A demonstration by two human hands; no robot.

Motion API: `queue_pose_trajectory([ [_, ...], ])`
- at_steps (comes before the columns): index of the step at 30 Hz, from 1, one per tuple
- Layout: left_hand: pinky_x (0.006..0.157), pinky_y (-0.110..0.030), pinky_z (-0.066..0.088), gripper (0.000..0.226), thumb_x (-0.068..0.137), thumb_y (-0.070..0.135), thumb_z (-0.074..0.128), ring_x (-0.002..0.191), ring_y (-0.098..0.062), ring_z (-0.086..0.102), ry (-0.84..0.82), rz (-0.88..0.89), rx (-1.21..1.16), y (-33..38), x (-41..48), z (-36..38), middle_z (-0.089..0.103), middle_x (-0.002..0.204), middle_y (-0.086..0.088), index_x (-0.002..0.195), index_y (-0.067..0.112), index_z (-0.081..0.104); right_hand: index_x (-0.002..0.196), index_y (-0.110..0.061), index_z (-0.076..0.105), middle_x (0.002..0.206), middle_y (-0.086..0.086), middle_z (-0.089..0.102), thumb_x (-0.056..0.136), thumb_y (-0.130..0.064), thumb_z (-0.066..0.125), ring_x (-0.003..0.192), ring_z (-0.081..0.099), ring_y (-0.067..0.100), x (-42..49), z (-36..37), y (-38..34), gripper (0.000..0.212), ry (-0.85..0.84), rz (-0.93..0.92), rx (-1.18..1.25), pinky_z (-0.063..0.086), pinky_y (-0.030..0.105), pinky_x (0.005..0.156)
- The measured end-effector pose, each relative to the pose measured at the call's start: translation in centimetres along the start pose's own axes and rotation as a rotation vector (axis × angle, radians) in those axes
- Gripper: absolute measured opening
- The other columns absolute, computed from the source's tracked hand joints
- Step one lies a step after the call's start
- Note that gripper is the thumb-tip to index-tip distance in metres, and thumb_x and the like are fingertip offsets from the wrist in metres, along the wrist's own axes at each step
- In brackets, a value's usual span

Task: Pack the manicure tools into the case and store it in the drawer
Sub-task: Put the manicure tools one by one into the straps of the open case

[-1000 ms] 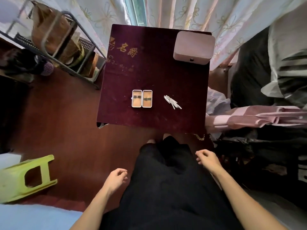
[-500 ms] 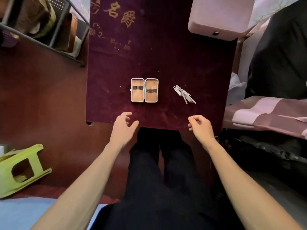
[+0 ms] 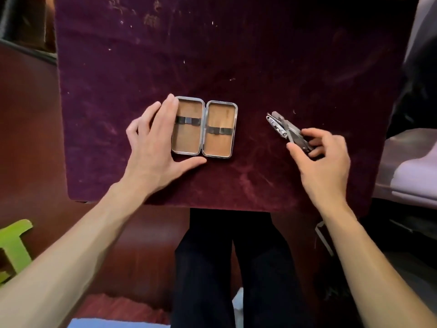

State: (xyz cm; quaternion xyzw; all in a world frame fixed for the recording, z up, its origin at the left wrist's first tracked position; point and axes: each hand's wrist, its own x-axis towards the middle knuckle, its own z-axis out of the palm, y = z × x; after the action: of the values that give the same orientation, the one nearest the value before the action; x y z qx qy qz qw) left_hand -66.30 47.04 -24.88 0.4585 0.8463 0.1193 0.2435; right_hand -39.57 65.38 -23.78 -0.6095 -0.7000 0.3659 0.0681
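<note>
A small metal case point(image 3: 203, 129) lies open flat on the dark red velvet table point(image 3: 236, 55). Both tan-lined halves are empty, each crossed by a dark elastic strap. My left hand point(image 3: 153, 147) rests flat on the cloth against the case's left edge, fingers spread along its side and thumb under its near edge. A bundle of silvery manicure tools point(image 3: 283, 129) lies to the right of the case. My right hand point(image 3: 321, 162) has its thumb and fingertips curled around the near end of that bundle; the tools still lie on the cloth.
A green plastic stool point(image 3: 13, 247) stands on the floor at the lower left. Pale pink and purple fabric point(image 3: 413, 176) lies off the table's right side. My dark trouser legs point(image 3: 236, 268) are below the table's near edge.
The view has moved in close over the table. Both hands rose from the table's near edge: the left reached the case's side, the right reached the tools.
</note>
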Motion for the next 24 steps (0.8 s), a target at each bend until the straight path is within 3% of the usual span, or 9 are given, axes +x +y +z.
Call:
queue_pose_trajectory([
  [3,0.12,-0.052,0.02,0.128,0.067,0.084,0.07,0.152,-0.027,0.024,0.077,-0.002,0.03,0.5,0.2,1.4,0.025,0.167,-0.002,0.163,0.016,0.018,0.116,-0.047,0.07,0.107,-0.006,0.056,0.089,-0.036,0.084,0.086,0.057,0.007,-0.2,0.6,0.7,0.032,0.047,-0.043,0.043,0.05,0.019,0.084],
  [6,0.119,-0.056,0.02,0.129,0.066,0.09,0.062,0.152,-0.03,0.025,0.133,-0.007,0.034,1.3,0.6,2.6,0.024,0.166,-0.011,0.163,0.017,0.019,0.112,-0.047,0.073,0.101,-0.009,0.058,0.089,-0.036,0.085,0.081,0.057,0.005,-0.1,1.1,1.2,0.029,0.094,-0.07,0.088,0.05,0.015,0.077],
  [10,0.122,-0.053,0.019,0.122,0.068,0.088,0.063,0.154,-0.032,0.022,0.185,0.028,0.02,2.1,0.8,3.5,0.018,0.168,-0.017,0.162,0.019,0.025,0.11,-0.046,0.074,0.099,-0.008,0.059,0.089,-0.036,0.085,0.078,0.058,0.005,0.4,2.1,1.1,0.026,0.16,-0.089,0.125,0.049,0.01,0.073],
  [17,0.12,-0.049,0.022,0.113,0.072,0.086,0.063,0.152,-0.034,0.029,0.263,0.033,0.005,2.3,0.8,4.0,0.027,0.164,-0.02,0.157,0.016,0.037,0.116,-0.043,0.074,0.098,-0.015,0.059,0.092,-0.038,0.082,0.073,0.058,0.002,1.0,2.9,0.4,0.026,0.183,-0.096,0.178,0.05,0.012,0.069],
  [21,0.118,-0.051,0.025,0.099,0.083,0.08,0.061,0.152,-0.037,0.031,0.315,0.073,0.051,2.4,0.9,4.5,0.026,0.166,-0.023,0.155,0.016,0.043,0.121,-0.048,0.069,0.104,-0.02,0.06,0.092,-0.037,0.081,0.086,0.066,0.007,0.4,2.8,0.7,0.033,0.197,-0.097,0.203,0.056,0.023,0.076],
  [24,0.117,-0.051,0.026,0.098,0.083,0.083,0.058,0.153,-0.037,0.032,0.331,0.068,0.066,2.4,1.0,4.7,0.028,0.166,-0.02,0.154,0.016,0.045,0.122,-0.047,0.068,0.105,-0.02,0.061,0.093,-0.032,0.08,0.087,0.066,0.005,0.2,2.8,1.1,0.034,0.222,-0.09,0.207,0.055,0.02,0.076],
])
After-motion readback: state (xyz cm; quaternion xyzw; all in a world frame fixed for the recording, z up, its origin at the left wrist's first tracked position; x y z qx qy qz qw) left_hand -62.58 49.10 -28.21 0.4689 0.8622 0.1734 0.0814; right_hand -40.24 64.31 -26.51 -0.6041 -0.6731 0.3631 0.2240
